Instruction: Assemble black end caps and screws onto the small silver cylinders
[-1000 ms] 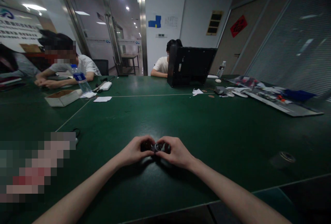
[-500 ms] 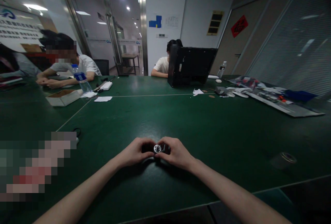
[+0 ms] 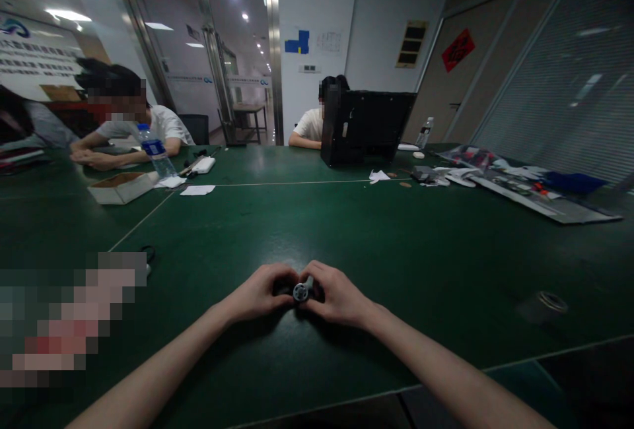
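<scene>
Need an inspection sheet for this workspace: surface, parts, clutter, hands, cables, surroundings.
Surface: green table, pale seam lines.
Job's things: small round part with a spoked face, held over the near side; finer detail too small to tell.
Clutter: open box, blue-capped bottle and paper slip at far left; black case at far side; cylindrical object at right, blurred.
Hands: left hand and right hand both curled, fingertips at the part.
Cables: dark cord-like loop at left, partly masked.
Surroundings: seated people, glass doors behind.
</scene>
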A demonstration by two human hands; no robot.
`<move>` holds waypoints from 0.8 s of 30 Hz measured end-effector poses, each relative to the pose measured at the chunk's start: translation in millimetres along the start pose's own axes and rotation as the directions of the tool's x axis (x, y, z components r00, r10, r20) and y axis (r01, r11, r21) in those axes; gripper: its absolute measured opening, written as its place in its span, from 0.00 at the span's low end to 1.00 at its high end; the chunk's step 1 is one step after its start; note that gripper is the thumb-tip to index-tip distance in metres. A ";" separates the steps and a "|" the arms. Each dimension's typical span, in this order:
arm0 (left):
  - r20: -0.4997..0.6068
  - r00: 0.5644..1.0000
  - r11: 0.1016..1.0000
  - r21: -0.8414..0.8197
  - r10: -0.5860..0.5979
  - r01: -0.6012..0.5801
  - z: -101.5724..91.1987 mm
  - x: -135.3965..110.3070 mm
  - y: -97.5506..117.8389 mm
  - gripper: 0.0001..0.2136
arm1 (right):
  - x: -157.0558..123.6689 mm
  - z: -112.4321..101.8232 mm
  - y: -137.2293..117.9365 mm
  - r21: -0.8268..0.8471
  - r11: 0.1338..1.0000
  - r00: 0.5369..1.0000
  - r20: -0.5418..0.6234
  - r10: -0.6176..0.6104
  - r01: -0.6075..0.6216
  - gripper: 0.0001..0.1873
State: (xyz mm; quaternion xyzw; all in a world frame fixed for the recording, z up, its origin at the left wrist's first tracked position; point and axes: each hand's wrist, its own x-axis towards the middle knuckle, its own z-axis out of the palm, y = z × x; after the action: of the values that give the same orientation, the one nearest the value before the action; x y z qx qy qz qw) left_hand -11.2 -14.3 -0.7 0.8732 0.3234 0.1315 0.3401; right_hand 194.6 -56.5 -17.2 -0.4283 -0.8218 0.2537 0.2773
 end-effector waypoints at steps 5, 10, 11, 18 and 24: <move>0.001 1.000 1.000 0.009 0.019 -0.019 -0.4 0.2 0.3 0.09 | 0.2 0.1 0.8 -0.033 0.999 1.000 -0.008 0.002 -0.002 0.15; 0.006 1.000 1.000 0.023 0.001 -0.001 -2.2 -0.4 3.5 0.09 | 0.5 0.5 2.9 -0.038 0.999 1.000 -0.015 0.010 -0.011 0.15; 0.010 1.000 1.000 0.026 -0.006 0.006 -2.6 -0.6 4.5 0.09 | 0.5 0.8 3.3 -0.035 0.999 1.000 -0.014 0.014 -0.014 0.15; 0.015 1.000 0.999 0.044 -0.006 0.005 -5.4 -0.6 12.1 0.08 | 1.7 1.5 3.5 0.008 0.999 0.999 -0.037 0.037 -0.037 0.15; 0.005 1.000 0.998 0.062 -0.001 0.000 -4.7 0.6 10.4 0.08 | 2.8 2.9 5.2 0.036 0.996 0.995 -0.062 0.082 -0.080 0.14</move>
State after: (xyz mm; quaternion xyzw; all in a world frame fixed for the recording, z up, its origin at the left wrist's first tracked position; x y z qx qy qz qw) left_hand -7.9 -17.3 9.7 0.8835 0.3267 0.1192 0.3137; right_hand 194.2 -52.0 -22.0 -0.4646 -0.7900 0.2647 0.2999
